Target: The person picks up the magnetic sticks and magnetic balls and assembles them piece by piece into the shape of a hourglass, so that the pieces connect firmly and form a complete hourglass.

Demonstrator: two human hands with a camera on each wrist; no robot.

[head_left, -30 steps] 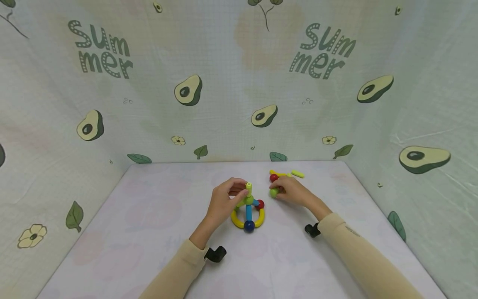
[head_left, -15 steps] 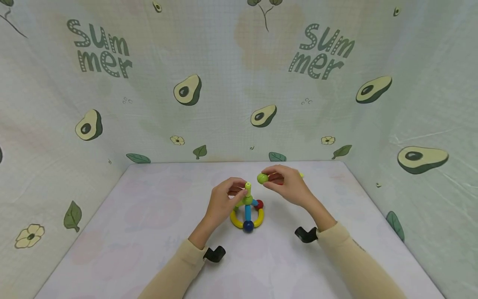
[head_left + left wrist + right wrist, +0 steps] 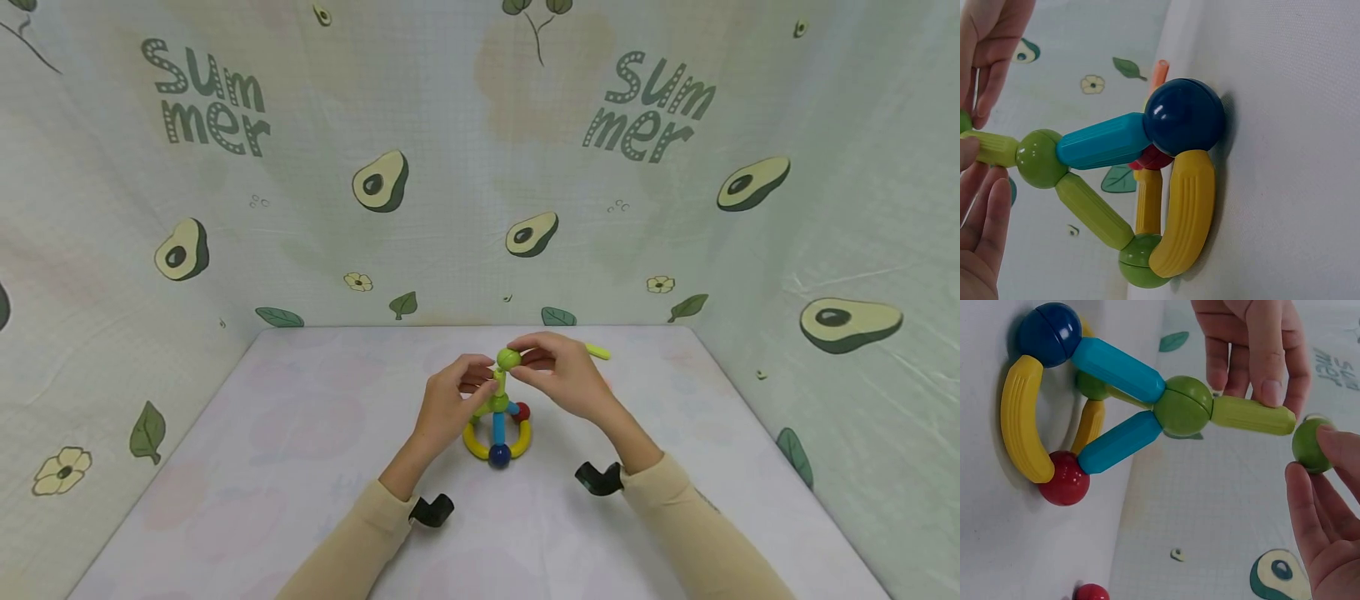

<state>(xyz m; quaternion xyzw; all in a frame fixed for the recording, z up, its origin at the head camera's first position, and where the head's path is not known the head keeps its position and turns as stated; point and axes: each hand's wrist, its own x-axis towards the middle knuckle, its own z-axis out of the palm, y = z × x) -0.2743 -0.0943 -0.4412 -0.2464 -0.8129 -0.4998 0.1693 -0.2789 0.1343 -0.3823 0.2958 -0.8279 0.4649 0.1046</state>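
My left hand [image 3: 450, 400] pinches the upright light green rod [image 3: 1250, 415] at the top of a magnetic ball-and-rod structure. Between the thumb and fingers of my right hand [image 3: 562, 379] is a green ball [image 3: 1310, 447], held right at that rod's upper end; whether they touch is hard to tell. Below the rod, another green ball [image 3: 1182, 406] joins two blue rods [image 3: 1119, 369] and a slanted green rod [image 3: 1094, 210]. These slope down to a ring of yellow curved rods [image 3: 1021, 419] with a dark blue ball [image 3: 1185, 117], a red ball [image 3: 1065, 478] and a lower green ball [image 3: 1141, 259].
Behind my right hand, a loose light green rod [image 3: 597, 351] lies on the white table [image 3: 300, 467]. Another red ball [image 3: 1091, 592] shows at the edge of the right wrist view. An orange rod [image 3: 1159, 74] appears behind the structure. Printed cloth walls [image 3: 450, 275] surround the table.
My right hand has lifted the green ball off the table and carried it left to the top of the upright rod. The left hand and the structure have stayed in place.
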